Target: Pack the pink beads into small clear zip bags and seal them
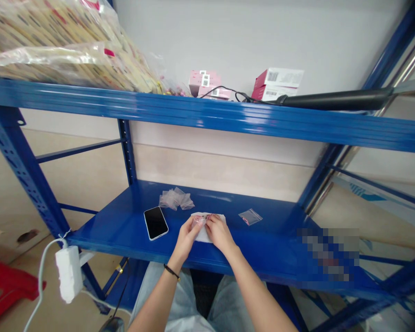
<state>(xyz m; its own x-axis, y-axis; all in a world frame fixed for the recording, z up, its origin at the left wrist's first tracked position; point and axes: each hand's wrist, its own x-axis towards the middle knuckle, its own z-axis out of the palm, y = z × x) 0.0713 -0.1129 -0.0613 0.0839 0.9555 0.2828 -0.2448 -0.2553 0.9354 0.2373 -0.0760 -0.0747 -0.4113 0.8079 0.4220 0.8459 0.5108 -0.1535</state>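
My left hand [187, 234] pinches a small clear plastic bag [199, 220] over a white sheet [203, 236] on the blue shelf. Close against it, my right hand [220, 232] has its fingers drawn together at the bag's edge, by some tiny dark pinkish bits. What those fingertips grip is too small to make out. A loose pile of clear plastic bags [175, 199] lies beyond my left hand. To the right rests a zip bag [251, 216] with a few small pink pieces inside.
A phone [156, 223] lies left of the sheet. The upper shelf beam [207, 113] crosses ahead, with packed bags [65, 60], pink boxes [207, 83] and a black tube [335, 100] above it. A white power strip [68, 273] hangs at the front left.
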